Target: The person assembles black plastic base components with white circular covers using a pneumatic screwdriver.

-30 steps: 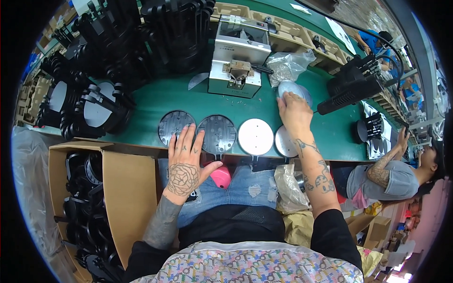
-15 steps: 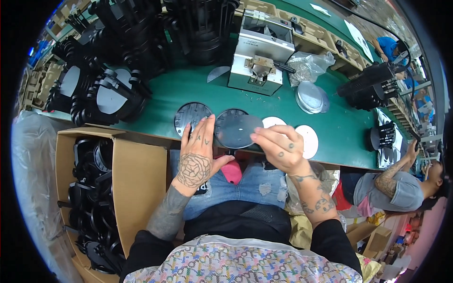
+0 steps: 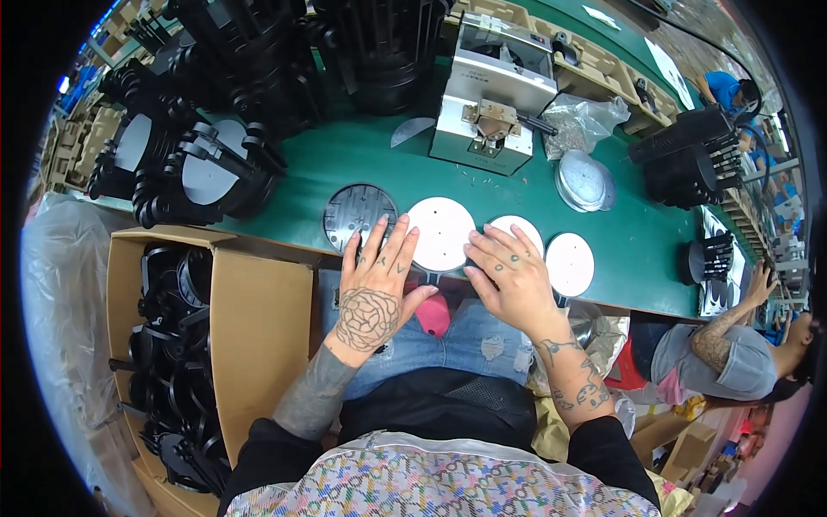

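A white round disc with small dark holes lies flat at the bench's front edge, a dark stub showing below it. My left hand is stretched out flat, its fingertips at the disc's left rim and over the nearby black round base, whose slotted inner face is uncovered. On the other side, my right hand rests with extended fingers at the disc's right rim, partly covering a second white disc. A third white disc lies farther right. Neither hand grips anything.
A metal bench machine stands at the back, beside a clear bag of small parts. Stacked grey discs lie to the right. Black assemblies crowd the left. A cardboard box of black parts stands lower left; a co-worker sits at right.
The disc my right hand held tilted over the middle black base now lies flat on it, showing white. My right fingers have loosened from a pinch and spread at its rim.
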`<control>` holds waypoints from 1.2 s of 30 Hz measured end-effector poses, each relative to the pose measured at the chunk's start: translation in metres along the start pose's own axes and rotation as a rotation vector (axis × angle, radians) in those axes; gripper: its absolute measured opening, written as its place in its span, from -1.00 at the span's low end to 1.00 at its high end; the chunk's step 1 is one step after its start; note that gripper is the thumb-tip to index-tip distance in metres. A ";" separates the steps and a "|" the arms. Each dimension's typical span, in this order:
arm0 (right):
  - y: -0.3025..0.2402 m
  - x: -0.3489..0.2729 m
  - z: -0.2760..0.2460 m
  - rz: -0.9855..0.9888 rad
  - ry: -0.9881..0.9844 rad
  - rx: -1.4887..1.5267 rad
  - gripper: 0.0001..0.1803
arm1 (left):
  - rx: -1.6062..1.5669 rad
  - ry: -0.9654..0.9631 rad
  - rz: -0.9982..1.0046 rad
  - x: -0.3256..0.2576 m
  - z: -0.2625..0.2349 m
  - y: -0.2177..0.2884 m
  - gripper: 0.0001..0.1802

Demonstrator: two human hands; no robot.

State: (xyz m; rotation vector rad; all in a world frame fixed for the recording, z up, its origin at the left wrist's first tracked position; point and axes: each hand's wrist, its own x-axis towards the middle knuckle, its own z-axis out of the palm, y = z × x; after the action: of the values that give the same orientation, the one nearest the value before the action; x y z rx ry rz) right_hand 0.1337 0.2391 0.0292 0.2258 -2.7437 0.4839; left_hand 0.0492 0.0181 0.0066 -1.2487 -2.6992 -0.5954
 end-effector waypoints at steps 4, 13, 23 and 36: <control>-0.012 -0.003 0.001 0.021 0.031 0.006 -0.67 | 0.004 -0.062 0.008 0.013 -0.011 -0.002 0.09; -0.009 -0.003 0.001 0.045 0.051 0.062 -0.68 | 0.043 -0.175 0.076 0.024 -0.020 -0.005 0.12; 0.126 0.011 -0.015 0.511 0.233 -0.575 -0.54 | -0.022 0.112 -0.021 -0.004 -0.016 -0.020 -0.03; 0.034 0.023 -0.064 0.275 0.477 0.006 -0.89 | -0.138 0.059 -0.111 -0.014 -0.038 -0.072 0.02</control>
State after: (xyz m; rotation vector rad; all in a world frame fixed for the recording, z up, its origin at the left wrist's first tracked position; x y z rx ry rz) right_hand 0.1247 0.2910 0.0837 -0.2417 -2.3097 0.5365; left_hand 0.0015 -0.0488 0.0161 -1.0967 -2.7331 -0.8310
